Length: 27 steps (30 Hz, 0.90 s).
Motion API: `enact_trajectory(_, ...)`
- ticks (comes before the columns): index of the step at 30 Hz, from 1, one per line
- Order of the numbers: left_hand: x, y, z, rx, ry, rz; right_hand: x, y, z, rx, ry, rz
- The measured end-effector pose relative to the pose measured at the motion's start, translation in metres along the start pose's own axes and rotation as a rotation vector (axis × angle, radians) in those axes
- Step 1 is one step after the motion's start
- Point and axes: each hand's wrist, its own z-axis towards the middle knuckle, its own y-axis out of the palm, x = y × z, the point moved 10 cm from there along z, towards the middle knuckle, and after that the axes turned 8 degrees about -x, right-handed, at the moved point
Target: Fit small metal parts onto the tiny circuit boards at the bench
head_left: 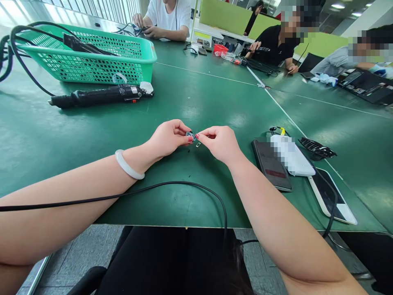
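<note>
My left hand (pixel 170 137), with a white bangle (pixel 127 164) on its wrist, pinches a small circuit board (pixel 190 135) with bluish and silvery parts. From the other side my right hand (pixel 219 141) meets it, thumb and forefinger pressed together at the board's right edge. Whether those fingertips hold a separate small part cannot be made out. Just below the fingertips a tiny pale metal frame (pixel 198 145) lies on the green table mat (pixel 172 200). A few dark specks are scattered near it.
A black electric screwdriver (pixel 101 95) lies before a green plastic basket (pixel 92 61). At right are a dark phone (pixel 272 164), a white device (pixel 293 153) and a white phone (pixel 333 194). A black cable (pixel 172 183) crosses my left forearm. Other people sit across the table.
</note>
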Motion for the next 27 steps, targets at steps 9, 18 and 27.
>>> enact_trajectory(9, 0.002, 0.0, 0.001, -0.005, 0.028, 0.041, -0.005, -0.002, -0.001, 0.03, -0.015, -0.023)
enact_trajectory(18, 0.014, -0.007, -0.003, 0.051, 0.112, 0.237, -0.014, -0.007, -0.006, 0.069, -0.031, -0.061)
enact_trajectory(27, 0.025, -0.006, -0.009, 0.089, 0.165, 0.433, -0.017, -0.005, -0.008, 0.08, -0.015, -0.101)
